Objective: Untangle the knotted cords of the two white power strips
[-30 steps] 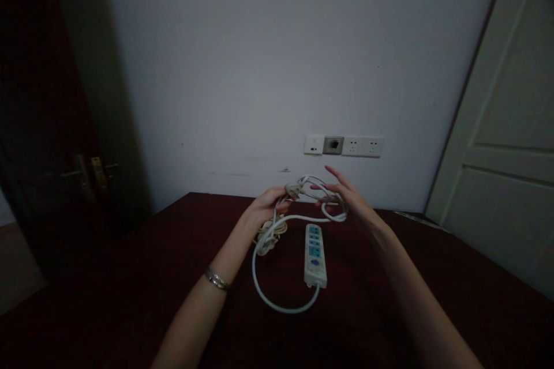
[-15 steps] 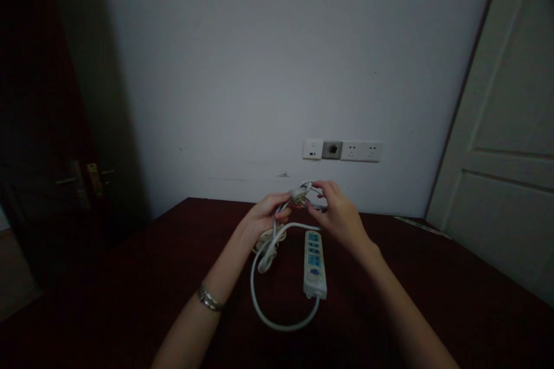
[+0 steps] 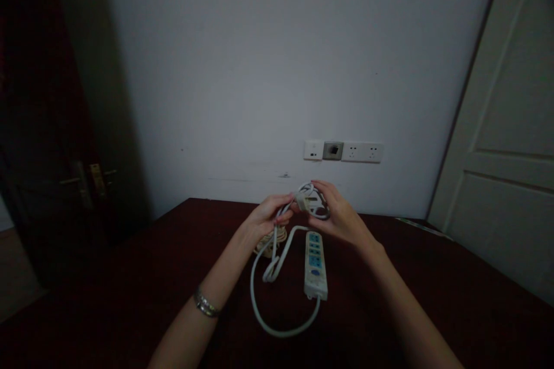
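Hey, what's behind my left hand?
Behind your left hand, part of a beige cord bundle and the dark red tabletop show. The hand hides the bundle's upper part from view.

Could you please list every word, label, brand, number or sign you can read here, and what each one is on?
No text can be read anywhere in this view.
Power strip: any markings are too small and blurred to read.
Plug: any markings are too small to read.
Wall sockets and the switch plates beside them: no lettering can be made out.
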`<state>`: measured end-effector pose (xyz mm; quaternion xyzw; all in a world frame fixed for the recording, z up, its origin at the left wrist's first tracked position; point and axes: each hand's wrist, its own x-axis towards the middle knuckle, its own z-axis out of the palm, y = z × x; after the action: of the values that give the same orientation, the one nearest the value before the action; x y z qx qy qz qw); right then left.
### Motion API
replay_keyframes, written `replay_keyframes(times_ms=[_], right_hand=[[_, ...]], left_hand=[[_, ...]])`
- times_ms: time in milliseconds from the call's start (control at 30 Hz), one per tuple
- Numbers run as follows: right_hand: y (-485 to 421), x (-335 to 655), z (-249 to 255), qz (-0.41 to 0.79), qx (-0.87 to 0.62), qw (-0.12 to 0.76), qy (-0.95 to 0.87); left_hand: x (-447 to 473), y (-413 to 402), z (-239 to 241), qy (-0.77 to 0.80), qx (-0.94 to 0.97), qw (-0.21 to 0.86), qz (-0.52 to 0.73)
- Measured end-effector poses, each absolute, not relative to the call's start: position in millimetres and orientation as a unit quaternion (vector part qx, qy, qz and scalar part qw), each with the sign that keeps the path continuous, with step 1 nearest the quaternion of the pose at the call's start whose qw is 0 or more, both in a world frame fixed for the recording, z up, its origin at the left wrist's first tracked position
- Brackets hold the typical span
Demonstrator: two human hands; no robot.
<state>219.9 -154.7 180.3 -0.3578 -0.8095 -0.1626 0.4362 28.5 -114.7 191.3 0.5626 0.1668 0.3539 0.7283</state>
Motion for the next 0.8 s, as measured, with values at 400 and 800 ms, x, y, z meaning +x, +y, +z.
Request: replay_keyframes(times_ms=[400, 800], right_hand=[[-145.7, 241.0, 181.7, 0.199, -0.396, 0.724, -0.529], [-143.5, 292.5, 189.2, 0.352, -0.365, 0.77, -0.389]], left_hand=[[28.0, -109.4, 183.0, 0.26, 0.69, 0.538, 0.409], [39.6, -175.2, 184.0, 0.332, 0.88, 0.088, 0.328]])
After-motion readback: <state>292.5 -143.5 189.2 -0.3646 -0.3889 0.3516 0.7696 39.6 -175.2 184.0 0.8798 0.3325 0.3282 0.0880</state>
